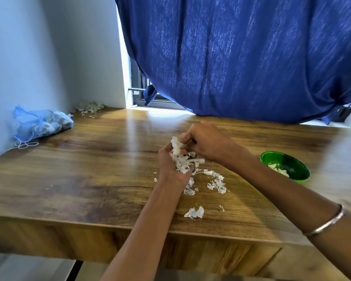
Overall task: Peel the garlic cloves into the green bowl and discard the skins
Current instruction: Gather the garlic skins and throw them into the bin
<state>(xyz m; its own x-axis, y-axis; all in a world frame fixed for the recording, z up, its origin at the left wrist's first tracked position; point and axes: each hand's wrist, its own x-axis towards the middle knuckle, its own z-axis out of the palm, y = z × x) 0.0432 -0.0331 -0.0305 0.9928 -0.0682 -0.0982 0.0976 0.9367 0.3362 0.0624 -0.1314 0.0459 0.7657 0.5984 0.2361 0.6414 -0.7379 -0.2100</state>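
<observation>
Over the counter (89, 159), item: garlic clove (175, 152) cradled among skins (182, 163) in my left hand (170, 165) — right hand (207, 142) fingers pinching its husk — best peeled in short pulls, green bowl (298, 177) near.

The right hand (206, 142) hides part of the garlic (175, 148) held against the left hand (170, 165), and both elbows are cut off below.

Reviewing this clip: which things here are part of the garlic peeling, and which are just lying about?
Part of the job:
- garlic held in the left hand, picked at by the right hand
- green bowl holding peeled cloves
- loose skins on the table

Lying about:
- blue mesh bag
- far skin pile
- blue curtain
</observation>
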